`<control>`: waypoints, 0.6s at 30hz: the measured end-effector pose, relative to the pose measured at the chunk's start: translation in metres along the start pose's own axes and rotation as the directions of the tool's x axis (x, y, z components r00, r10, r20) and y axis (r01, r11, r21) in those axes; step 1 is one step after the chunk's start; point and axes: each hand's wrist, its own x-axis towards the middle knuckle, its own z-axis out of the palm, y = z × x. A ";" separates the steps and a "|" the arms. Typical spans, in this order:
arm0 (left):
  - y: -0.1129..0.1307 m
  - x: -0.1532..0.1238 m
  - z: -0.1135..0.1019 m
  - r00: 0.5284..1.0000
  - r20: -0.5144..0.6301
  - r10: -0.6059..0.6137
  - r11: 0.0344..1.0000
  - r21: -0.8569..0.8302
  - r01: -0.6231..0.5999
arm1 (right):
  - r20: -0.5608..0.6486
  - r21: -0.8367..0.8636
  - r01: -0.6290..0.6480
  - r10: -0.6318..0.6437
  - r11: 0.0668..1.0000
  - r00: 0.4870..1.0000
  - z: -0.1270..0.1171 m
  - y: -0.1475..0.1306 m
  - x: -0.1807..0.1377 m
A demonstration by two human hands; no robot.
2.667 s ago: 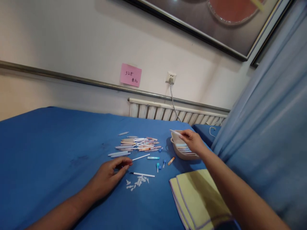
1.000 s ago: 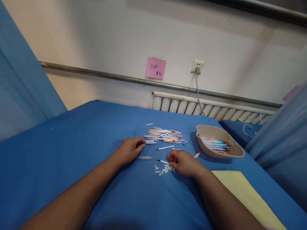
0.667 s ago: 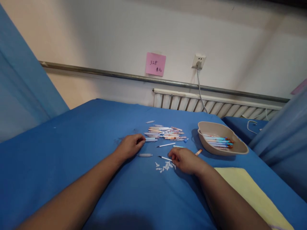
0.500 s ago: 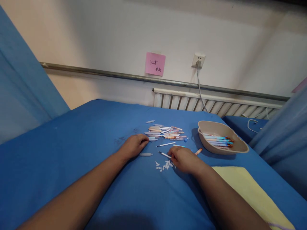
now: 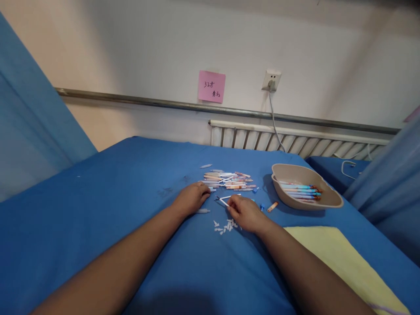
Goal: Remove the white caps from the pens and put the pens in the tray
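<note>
My right hand (image 5: 245, 213) pinches a thin white pen refill (image 5: 224, 201) with a dark tip pointing left. A second white refill lies across or beside it, partly hidden by the fingers. My left hand (image 5: 190, 199) rests at the left edge of a pile of pen parts (image 5: 226, 179), fingers curled over a pale blue pen barrel (image 5: 213, 190) whose end sticks out. Near its wrist lies a greyish pen barrel (image 5: 203, 211). Small white plastic tips (image 5: 228, 226) are scattered just below my right hand.
A beige tray (image 5: 331, 202) at the right holds several assembled pens (image 5: 300, 192). An orange patterned piece (image 5: 272, 207) and a small blue piece (image 5: 262, 207) lie between tray and right hand. A yellow cloth (image 5: 315, 245) lies at the lower right on the blue sheet (image 5: 164, 271).
My right hand has moved slightly up and left with the refill, bringing it to the other refill. My left hand has shifted a little right, covering more of the pale blue barrel.
</note>
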 end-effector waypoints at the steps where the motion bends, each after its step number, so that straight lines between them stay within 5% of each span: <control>1: 0.001 0.001 0.001 1.000 0.000 -0.011 1.000 0.008 0.011 | -0.002 0.007 -0.003 0.003 1.000 1.000 0.000 0.000 0.000; 12: 0.005 0.003 -0.007 0.992 -0.065 -0.104 0.995 -0.018 0.103 | -0.069 0.171 -0.024 0.036 0.985 0.997 0.007 0.012 0.003; 15: -0.006 -0.001 -0.020 0.956 -0.129 -0.263 0.929 -0.300 0.215 | -0.100 0.261 -0.035 0.063 0.965 0.993 0.010 0.020 0.004; 18: -0.013 -0.007 -0.031 0.895 -0.061 -0.443 0.648 -0.712 0.272 | -0.131 0.324 -0.024 0.070 0.946 0.989 0.012 0.023 0.003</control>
